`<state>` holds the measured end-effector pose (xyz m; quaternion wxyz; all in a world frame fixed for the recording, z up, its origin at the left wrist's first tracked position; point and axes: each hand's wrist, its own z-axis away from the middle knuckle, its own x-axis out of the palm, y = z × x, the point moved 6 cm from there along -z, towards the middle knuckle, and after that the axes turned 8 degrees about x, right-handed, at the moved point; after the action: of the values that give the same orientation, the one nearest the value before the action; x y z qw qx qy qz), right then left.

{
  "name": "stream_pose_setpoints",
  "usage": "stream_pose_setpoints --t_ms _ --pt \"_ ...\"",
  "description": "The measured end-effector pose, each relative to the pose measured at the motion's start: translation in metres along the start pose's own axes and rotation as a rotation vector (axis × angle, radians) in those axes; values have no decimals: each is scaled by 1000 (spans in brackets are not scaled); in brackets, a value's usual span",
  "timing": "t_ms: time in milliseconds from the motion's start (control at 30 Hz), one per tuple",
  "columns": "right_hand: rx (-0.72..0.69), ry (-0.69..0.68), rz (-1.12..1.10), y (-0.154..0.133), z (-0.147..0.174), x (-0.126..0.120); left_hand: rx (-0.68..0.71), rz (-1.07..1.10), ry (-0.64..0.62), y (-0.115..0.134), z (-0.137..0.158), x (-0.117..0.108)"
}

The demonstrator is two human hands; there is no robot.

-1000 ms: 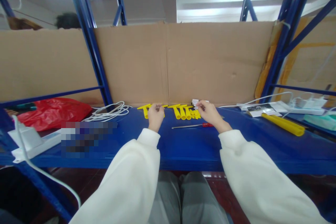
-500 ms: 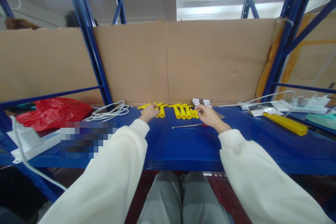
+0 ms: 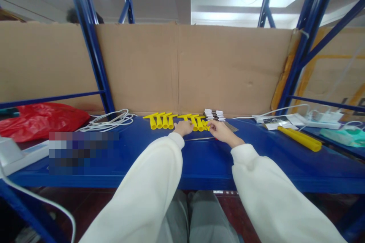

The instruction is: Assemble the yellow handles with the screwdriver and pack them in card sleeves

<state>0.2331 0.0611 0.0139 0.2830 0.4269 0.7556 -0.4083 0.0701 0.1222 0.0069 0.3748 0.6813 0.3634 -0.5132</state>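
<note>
So in the head view both bare hands are working at the back-middle of the blue tabletop (image 3: pixel 137 159), where the yellow T-shaped pieces (image 3: pixel 165 121) are lying in 2 groups near the cardboard. The left 3 are lying side by side; the other group is partly hiding behind the left hand (image 3: pixel 184 127), whose fingers are bending down over it. Can't tell if it's actually gripping a piece or just touching. The right hand (image 3: pixel 221 131) is hovering or resting by the small yellow bits (image 3: pixel 205 124), fingers curling in, and I can't tell if it's pinching anything either. Handling tip, just my take: with stuff sitting this tight, I'd be pinching 1 piece at a time by its tube, lifting straight up so the neighbours aren't getting knocked. I'd also be minding that thin metal shaft (image 3: pixel 199 139) lying just in front of the hands, plus keeping the right wrist off the flat metal piece (image 3: pixel 231 127) beside it. The white stack with black bands (image 3: pixel 214 114) is sitting just behind. Container-wise, the red plastic bag (image 3: pixel 54 121) is slumping on the left, not showing what's inside. The T-pieces' round ends are looking hollow, but I'm not seeing anything in them at this size.
</note>
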Motion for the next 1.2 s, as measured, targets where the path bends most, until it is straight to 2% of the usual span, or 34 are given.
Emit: stream_pose_setpoints --t_ms 133,267,433,600,700,833,967,1100,1200 --pt "-17 17 -53 -1 1 -1 -103 42 44 -2 -4 3" --pt "-17 16 -60 -2 1 -1 -143 106 110 -11 -5 -3" --pt "-17 14 -67 -2 1 -1 -214 330 178 -32 0 -12" --pt "53 25 -88 3 0 -2 -65 562 279 -36 21 -28" --pt "114 89 -211 8 -4 -5 40 628 252 -32 41 -38" --pt "247 85 -494 13 -8 -3 156 581 103 -25 64 -42" --pt "369 41 -707 16 -6 3 184 530 31 -23 78 -41" --pt "383 -4 -789 14 -4 7 274 426 100 -17 81 -43" --pt "364 -51 -826 10 -1 10 248 336 112 -12 79 -40"
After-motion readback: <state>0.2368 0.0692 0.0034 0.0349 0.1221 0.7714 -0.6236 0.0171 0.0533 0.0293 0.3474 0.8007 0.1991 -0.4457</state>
